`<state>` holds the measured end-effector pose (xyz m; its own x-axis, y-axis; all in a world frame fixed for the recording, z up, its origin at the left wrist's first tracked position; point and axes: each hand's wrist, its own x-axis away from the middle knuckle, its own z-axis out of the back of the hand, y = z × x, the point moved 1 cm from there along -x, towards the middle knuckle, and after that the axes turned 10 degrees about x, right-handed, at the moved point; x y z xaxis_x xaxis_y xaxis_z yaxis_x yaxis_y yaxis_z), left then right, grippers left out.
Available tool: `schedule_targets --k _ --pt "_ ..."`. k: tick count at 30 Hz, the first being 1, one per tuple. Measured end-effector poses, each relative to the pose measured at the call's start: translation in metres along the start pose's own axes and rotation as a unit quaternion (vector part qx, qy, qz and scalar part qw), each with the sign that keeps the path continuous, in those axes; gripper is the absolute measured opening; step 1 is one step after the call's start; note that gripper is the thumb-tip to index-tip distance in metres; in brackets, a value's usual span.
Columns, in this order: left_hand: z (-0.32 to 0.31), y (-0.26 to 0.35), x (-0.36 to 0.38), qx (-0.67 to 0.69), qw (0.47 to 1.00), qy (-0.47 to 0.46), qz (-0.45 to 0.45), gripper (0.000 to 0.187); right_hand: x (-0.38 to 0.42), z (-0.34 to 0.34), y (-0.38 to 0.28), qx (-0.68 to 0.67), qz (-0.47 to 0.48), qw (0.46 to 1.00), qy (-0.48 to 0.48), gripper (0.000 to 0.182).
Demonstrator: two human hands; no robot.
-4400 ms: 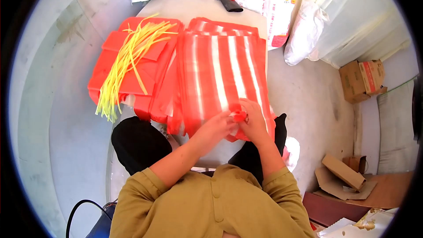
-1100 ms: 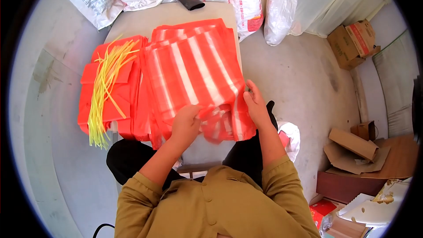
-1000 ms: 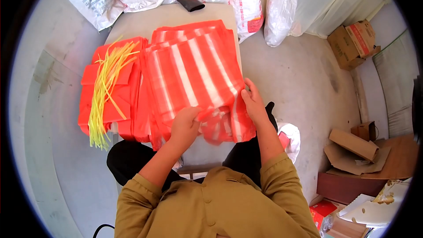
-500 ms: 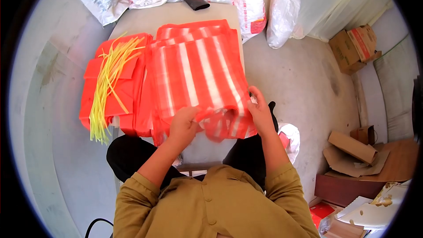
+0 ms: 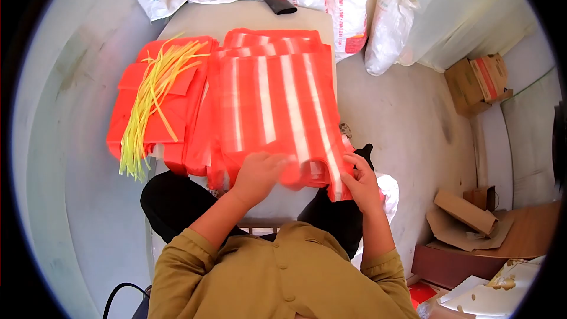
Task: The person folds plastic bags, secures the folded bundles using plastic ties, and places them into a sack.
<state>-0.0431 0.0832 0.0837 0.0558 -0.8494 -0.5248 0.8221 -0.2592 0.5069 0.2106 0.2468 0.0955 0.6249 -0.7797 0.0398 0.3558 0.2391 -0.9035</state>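
Note:
A stack of red-and-white striped plastic bags lies on the table in front of me. At its near edge, my left hand is closed on the red film of the top bag, its fingertips slightly blurred. My right hand pinches the near right corner of that bag, where a strip hangs over the edge. Between the hands, the film is bunched around an opening. To the left lies a folded pile of plain red plastic bags, topped by a loose bundle of yellow strips.
White printed sacks stand behind the table. A black-and-red roll lies at the table's far edge. Cardboard boxes stand on the floor at right, with flattened cardboard nearer me. My knees are under the near edge.
My right hand has moved down and slightly right, drawing the bag's corner toward me. My left hand has shifted right along the near edge. The view has turned slightly.

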Motion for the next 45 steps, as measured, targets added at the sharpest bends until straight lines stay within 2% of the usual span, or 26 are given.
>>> schedule_targets --k 2,5,10,14,15,17,20,22,27,29,31,35,37,38,41,44,45 --pt "0.0 0.001 0.001 -0.015 1.0 -0.002 -0.01 0.033 -0.009 -0.004 -0.03 0.039 0.045 0.998 -0.002 0.033" --pt "0.0 0.002 0.001 -0.03 0.999 0.002 -0.025 0.033 -0.037 -0.014 -0.081 0.136 -0.015 0.985 -0.103 0.023" --pt "-0.006 -0.001 0.01 -0.05 0.999 0.0 -0.004 0.028 -0.088 -0.056 -0.06 0.023 0.007 0.976 -0.218 0.023" --pt "-0.004 0.0 0.01 -0.043 0.999 -0.012 0.007 0.027 -0.094 -0.067 -0.058 -0.106 -0.12 0.953 -0.256 0.03" --pt "-0.003 0.002 0.009 -0.039 0.999 -0.006 0.008 0.026 -0.095 -0.068 -0.054 -0.102 -0.1 0.956 -0.258 0.03" --pt "-0.002 0.003 0.008 -0.028 1.0 0.001 0.012 0.024 -0.097 -0.071 -0.041 -0.093 -0.06 0.96 -0.258 0.031" --pt "-0.001 0.004 0.008 -0.015 0.999 -0.002 0.034 0.022 -0.088 -0.074 -0.068 -0.062 -0.06 0.97 -0.228 0.031" --pt "0.0 0.007 0.005 -0.013 0.998 -0.006 0.063 0.021 -0.09 -0.079 -0.064 0.011 -0.023 0.976 -0.216 0.029" --pt "-0.01 0.005 0.003 0.096 0.977 0.0 0.193 0.027 -0.09 -0.089 -0.064 0.159 0.085 0.971 -0.159 0.023" --pt "-0.008 0.006 0.003 0.066 0.984 0.008 0.165 0.027 -0.089 -0.09 -0.075 0.216 0.111 0.959 -0.148 0.023" --pt "-0.011 0.006 0.007 -0.019 0.996 0.047 0.071 0.026 -0.089 -0.091 -0.08 0.245 0.139 0.947 -0.155 0.023" --pt "-0.013 0.005 0.005 -0.043 0.996 0.067 0.046 0.027 -0.088 -0.092 -0.079 0.266 0.169 0.937 -0.153 0.023" --pt "-0.012 0.005 0.004 -0.04 0.997 0.065 0.032 0.027 -0.085 -0.09 -0.085 0.238 0.147 0.948 -0.154 0.022" --pt "-0.012 0.005 0.004 -0.04 0.996 0.066 0.035 0.027 -0.083 -0.089 -0.087 0.224 0.137 0.953 -0.154 0.021" --pt "-0.01 0.005 0.001 -0.031 0.997 0.05 0.054 0.027 -0.08 -0.089 -0.068 0.183 0.221 0.955 -0.074 0.023" --pt "-0.005 0.004 -0.002 0.0 0.996 0.019 0.09 0.025 -0.066 -0.08 -0.046 0.197 0.235 0.952 -0.018 0.019" --pt "-0.006 0.002 -0.002 0.011 0.995 0.026 0.099 0.024 -0.057 -0.075 -0.042 0.226 0.232 0.945 -0.038 0.019"
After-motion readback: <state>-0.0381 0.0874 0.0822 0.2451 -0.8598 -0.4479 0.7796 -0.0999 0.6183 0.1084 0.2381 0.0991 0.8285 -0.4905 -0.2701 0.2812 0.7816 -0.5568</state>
